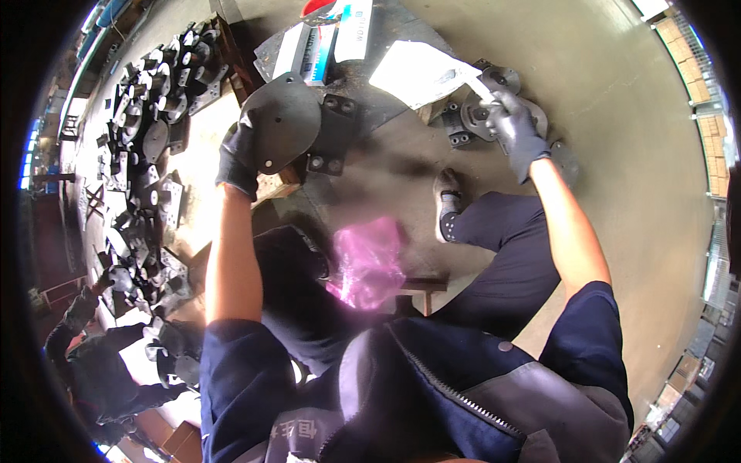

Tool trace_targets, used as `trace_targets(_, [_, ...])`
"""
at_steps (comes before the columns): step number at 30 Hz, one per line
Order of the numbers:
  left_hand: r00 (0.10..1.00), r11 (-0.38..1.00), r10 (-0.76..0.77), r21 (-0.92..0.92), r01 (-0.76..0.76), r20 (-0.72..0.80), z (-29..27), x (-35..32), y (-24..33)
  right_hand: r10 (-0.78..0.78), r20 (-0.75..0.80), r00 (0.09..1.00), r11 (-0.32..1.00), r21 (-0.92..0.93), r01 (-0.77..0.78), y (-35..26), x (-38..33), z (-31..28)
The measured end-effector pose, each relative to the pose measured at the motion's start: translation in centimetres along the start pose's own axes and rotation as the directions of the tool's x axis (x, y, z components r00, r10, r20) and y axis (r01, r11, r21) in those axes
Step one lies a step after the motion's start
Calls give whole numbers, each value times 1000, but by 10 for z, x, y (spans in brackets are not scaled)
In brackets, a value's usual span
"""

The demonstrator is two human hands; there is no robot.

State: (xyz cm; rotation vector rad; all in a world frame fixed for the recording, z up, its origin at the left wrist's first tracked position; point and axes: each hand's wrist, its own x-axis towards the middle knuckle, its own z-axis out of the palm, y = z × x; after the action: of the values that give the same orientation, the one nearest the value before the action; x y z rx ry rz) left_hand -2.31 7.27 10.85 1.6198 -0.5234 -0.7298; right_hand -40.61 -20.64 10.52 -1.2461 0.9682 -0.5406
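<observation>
My left hand (238,158), in a dark glove, grips the left edge of a dark metal bracket (285,123). It has a round plate with small holes and a bolted block on its right side. My right hand (512,127), gloved too, is closed around a slim white stick-like tool (477,83), blurred at its tip. The tool's tip overlaps the right corner of a white sheet (421,76). More round-plated metal parts (532,116) lie beneath and beside my right hand. A crumpled pink plastic bag (367,262) is between my legs.
Many similar metal brackets (154,139) crowd a pallet on the left. White and blue boxes (353,31) and a red container (315,8) stand on the dark table (394,35) ahead. A co-worker (104,370) is at the lower left. Stacked cartons (683,65) line the far right.
</observation>
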Motion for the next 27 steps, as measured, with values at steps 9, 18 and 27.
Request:
trace_targets(9, [997,995,-73,64,73,2,-13,13,-29,-441,-39,897,416,-894,166,10,21,32])
trace_targets(18, [960,976,-215,-26,214,-180,10,0,5,-375,2,927,411,-896,168,6,24,39])
trace_targets(27, [973,977,-178,-144,156,-149,16,-2,4,-310,-46,950,816,-525,241,13,25,47])
